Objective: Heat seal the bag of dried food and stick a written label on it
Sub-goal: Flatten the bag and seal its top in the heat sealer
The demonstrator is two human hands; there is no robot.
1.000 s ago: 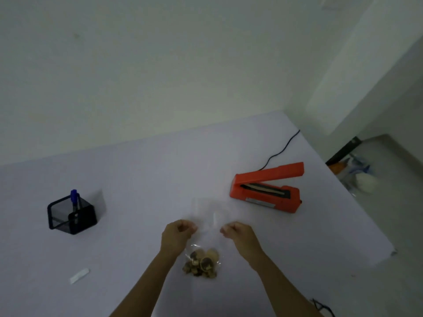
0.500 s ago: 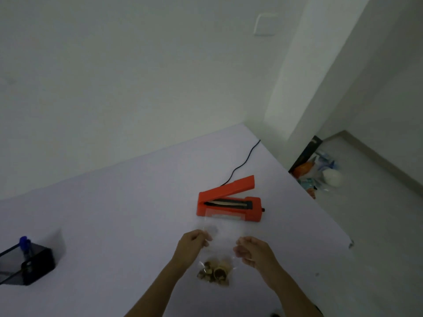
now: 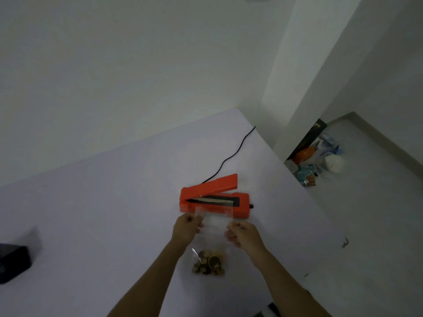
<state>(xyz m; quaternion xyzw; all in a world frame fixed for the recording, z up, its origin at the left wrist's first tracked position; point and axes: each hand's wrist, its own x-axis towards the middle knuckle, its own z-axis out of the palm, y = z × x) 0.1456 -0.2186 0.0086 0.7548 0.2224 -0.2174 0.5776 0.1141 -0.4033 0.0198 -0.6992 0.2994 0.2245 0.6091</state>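
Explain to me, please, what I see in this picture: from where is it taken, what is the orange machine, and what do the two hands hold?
The picture comes from a camera worn on a person's head, looking down at their own bare hands over a white table. The left hand and the right hand pinch the two sides of a clear plastic bag; dried food sits at its bottom. The bag's top edge is at the orange heat sealer, whose arm is lifted open. A black cord runs from it toward the wall. A dark box lies at the left edge.
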